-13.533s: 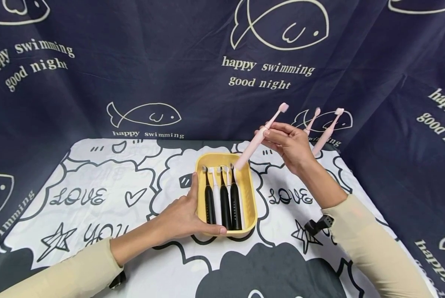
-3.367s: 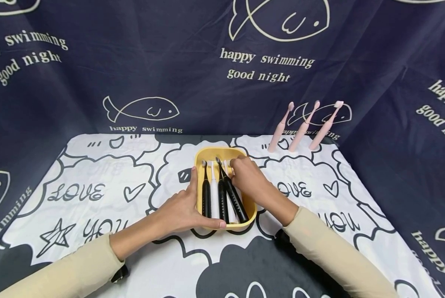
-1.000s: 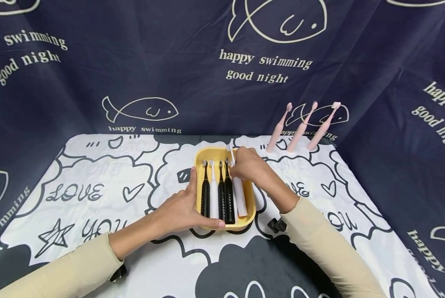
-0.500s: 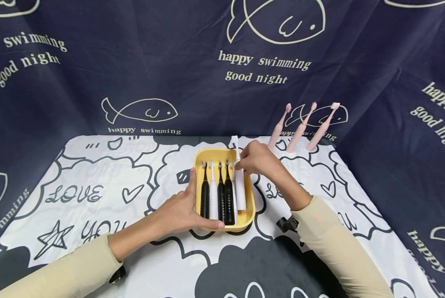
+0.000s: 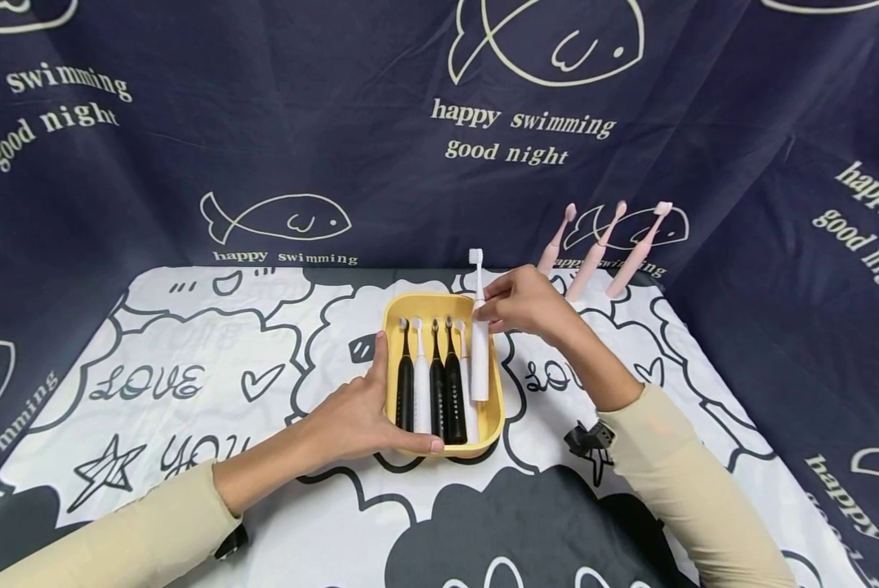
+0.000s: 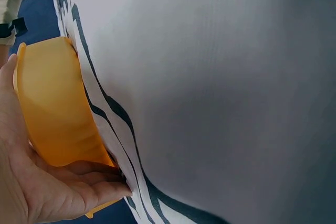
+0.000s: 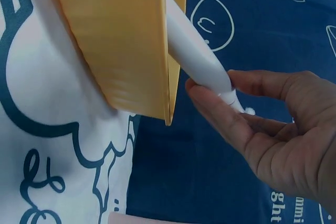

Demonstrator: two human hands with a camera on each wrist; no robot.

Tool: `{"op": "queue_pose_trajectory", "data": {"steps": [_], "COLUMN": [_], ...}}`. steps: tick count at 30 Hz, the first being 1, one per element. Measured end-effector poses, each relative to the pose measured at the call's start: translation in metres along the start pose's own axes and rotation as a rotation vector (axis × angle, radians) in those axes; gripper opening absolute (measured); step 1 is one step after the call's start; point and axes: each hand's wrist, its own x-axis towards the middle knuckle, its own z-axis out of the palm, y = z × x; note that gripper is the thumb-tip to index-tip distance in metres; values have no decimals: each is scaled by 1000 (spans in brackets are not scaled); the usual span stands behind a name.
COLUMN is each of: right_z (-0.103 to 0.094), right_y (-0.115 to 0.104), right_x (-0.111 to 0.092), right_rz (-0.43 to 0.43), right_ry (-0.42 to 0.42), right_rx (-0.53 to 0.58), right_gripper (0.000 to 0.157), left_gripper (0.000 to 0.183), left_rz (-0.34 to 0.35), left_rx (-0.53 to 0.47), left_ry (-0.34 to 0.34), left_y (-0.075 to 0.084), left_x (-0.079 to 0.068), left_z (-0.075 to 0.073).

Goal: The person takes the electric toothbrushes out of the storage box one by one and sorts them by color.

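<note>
My right hand point(image 5: 528, 302) pinches a white electric toothbrush point(image 5: 479, 359) near its neck, brush head up. Its lower end is over the right part of a yellow tray point(image 5: 500, 408). In the right wrist view thumb and fingertips close around the upper handle point(image 7: 197, 53), which slants out past the rim. With my left hand point(image 5: 347, 420) I hold the tray at its near left corner, thumb along the front rim and fingers on the left side. Inside lie three black toothbrushes point(image 5: 437, 392) and two white toothbrushes point(image 5: 421, 392), side by side, heads away from me.
Three pink electric toothbrushes point(image 5: 592, 261) stand upright in a row at the back right; my right hand partly overlaps the leftmost. A white cloth with black drawings point(image 5: 189, 343) covers the table. A navy printed curtain point(image 5: 381, 163) hangs behind and at both sides.
Earlier my right hand held a pink toothbrush; three pink ones now stand at the back. Over the last second it has raised the white toothbrush up and rightward. My left hand stays on the tray.
</note>
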Motion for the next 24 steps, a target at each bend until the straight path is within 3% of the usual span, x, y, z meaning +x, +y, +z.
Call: {"op": "queue_pose_trajectory", "data": {"steps": [12, 24], "right_z": [-16, -30], "right_y": [7, 11], "right_x": [-7, -19], "right_rz": [-39, -136], "right_ry": [46, 133], "right_rx": [147, 179], "right_gripper": [54, 50], "left_gripper": [180, 180], "left_rz": [12, 13], "left_rx": [-1, -2], "left_ry": [3, 7], "left_y": [0, 0], "left_x": [0, -1], "left_z": [-1, -1]}}
